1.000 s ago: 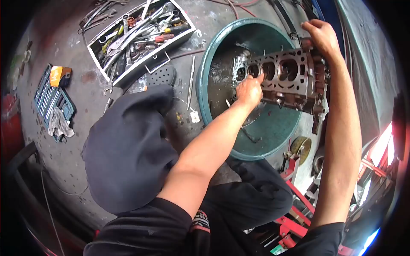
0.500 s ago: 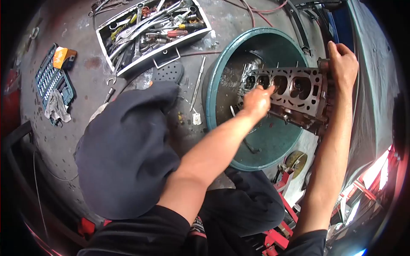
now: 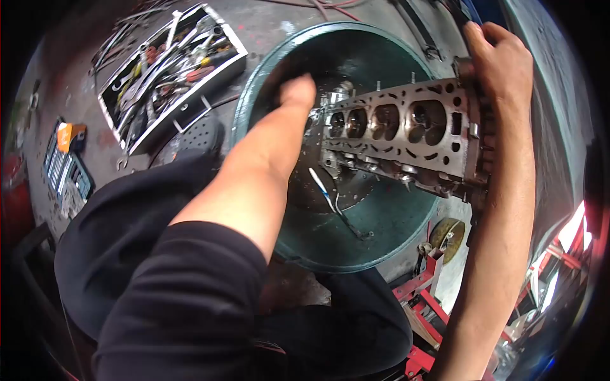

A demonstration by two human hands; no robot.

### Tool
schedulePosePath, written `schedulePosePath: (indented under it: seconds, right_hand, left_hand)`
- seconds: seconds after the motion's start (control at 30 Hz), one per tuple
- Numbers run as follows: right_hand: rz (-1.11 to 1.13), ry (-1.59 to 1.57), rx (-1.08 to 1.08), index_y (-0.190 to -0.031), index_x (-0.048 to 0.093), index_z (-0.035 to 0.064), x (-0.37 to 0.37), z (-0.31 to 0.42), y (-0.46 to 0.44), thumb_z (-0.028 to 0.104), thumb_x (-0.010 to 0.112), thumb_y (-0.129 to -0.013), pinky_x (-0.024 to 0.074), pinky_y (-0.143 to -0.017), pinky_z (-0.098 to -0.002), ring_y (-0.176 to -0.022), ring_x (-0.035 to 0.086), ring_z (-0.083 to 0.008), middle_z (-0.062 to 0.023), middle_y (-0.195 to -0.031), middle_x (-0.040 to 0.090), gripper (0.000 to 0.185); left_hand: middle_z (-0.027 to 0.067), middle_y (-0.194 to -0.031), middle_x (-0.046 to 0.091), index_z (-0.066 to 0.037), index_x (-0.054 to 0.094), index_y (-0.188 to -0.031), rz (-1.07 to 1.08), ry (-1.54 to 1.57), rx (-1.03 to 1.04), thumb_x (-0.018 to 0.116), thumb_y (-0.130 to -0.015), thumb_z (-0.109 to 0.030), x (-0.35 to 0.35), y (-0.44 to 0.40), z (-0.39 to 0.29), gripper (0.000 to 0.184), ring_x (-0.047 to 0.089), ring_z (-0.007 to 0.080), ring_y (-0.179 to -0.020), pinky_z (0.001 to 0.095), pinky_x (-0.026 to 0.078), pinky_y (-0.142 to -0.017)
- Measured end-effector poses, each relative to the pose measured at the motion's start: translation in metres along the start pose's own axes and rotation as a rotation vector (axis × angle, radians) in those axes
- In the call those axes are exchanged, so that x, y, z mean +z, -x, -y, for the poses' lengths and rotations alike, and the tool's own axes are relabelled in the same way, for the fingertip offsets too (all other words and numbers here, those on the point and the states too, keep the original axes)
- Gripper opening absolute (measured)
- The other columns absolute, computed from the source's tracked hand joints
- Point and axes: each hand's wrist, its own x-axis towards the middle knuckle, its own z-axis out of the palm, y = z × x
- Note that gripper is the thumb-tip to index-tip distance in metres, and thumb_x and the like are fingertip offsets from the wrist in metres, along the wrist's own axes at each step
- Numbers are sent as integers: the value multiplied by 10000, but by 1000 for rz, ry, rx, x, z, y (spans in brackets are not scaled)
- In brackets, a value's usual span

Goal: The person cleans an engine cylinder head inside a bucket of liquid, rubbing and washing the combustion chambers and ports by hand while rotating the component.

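A metal engine cylinder head (image 3: 406,143) leans in a round green tub (image 3: 254,82) of dark liquid, one end down in the liquid and the other over the right rim. My right hand (image 3: 505,63) is closed around the raised end's upper corner, its grip partly hidden. Motion blurs my left hand (image 3: 297,95), which is low in the tub, left of the head's lower end and apart from it; its fingers do not show clearly. A white and blue slim handle (image 3: 321,184) lies in the tub near a dark bent rod (image 3: 351,225).
At upper left stands an open toolbox (image 3: 171,76) full of wrenches and other hand tools. A socket set (image 3: 67,171) with an orange box (image 3: 70,136) lies further left. Red metal stands (image 3: 426,286) are at lower right, beside a grey cover (image 3: 553,127).
My left hand has left the cylinder head's face and moved left, down into the tub. My right hand stays at the raised end. The camera view has shifted, bringing the tub closer.
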Motion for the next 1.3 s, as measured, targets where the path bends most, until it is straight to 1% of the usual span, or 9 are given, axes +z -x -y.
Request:
schedulePosePath:
  seconds: [0.1,0.27,0.43,0.5,0.7,1.0,1.1,1.23,1.3]
  right_hand:
    - [-142,-98,51,-960,703,36,11,-11,3,510,565,-856,494,-797,-430,-881,661,-390,-212,-857,686,505]
    - [-31,-55,71,-940,707,44,-1,-21,2,511,571,-850,498,-790,-401,-852,661,-370,-195,-836,685,495]
    - [-9,-78,114,-970,731,72,4,-37,1,484,558,-850,505,-822,-417,-882,681,-362,-191,-853,705,463]
    - [-2,-124,154,-989,734,78,3,-32,3,487,580,-846,505,-829,-405,-900,680,-345,-178,-880,712,460]
    - [-8,-164,193,-997,745,96,6,-42,-1,480,609,-837,507,-838,-367,-881,692,-283,-139,-883,725,437]
    - [23,-199,236,-988,739,19,8,-46,-1,386,640,-913,496,-818,-272,-888,696,-140,-59,-917,755,388]
    - [3,-189,216,-992,736,8,10,-50,0,371,642,-913,497,-826,-267,-896,698,-137,-66,-925,755,384]
    - [-8,-228,233,-997,757,111,21,-71,-3,453,621,-886,502,-811,-337,-883,690,-221,-98,-895,736,384]
    - [-21,-242,233,-996,759,115,23,-67,-6,452,622,-885,502,-814,-336,-884,691,-216,-93,-895,738,380]
  left_hand:
    - [193,-1042,570,-57,459,-1284,-153,-280,41,472,-963,-138,76,50,13,331,680,369,-920,479,592,-708]
    - [230,-1154,673,1,702,-1072,161,470,-408,552,-840,-236,109,58,-25,363,645,361,-1114,417,511,-965]
    - [209,-883,692,-67,644,-1201,-258,574,53,542,-856,-86,2,175,-83,360,696,358,-847,458,554,-785]
    - [204,-868,645,-83,601,-1284,-150,687,187,522,-898,-61,-31,206,-111,394,663,352,-820,461,548,-772]
    - [201,-1037,552,-87,548,-1363,-177,392,379,468,-942,-70,-50,216,-109,429,573,365,-1031,453,539,-803]
    - [203,-1015,602,16,564,-1294,-23,466,327,426,-994,-114,-82,213,-127,355,561,337,-1003,457,487,-849]
    - [180,-985,627,7,609,-1219,-221,546,333,447,-990,-167,-59,219,-142,330,568,335,-994,472,454,-891]
    - [157,-1018,635,-13,561,-1283,26,332,277,423,-995,-134,-61,205,-142,341,570,297,-984,433,462,-841]
    - [157,-1005,636,-20,539,-1310,-244,417,360,427,-978,-108,-70,223,-150,361,573,296,-990,435,465,-836]
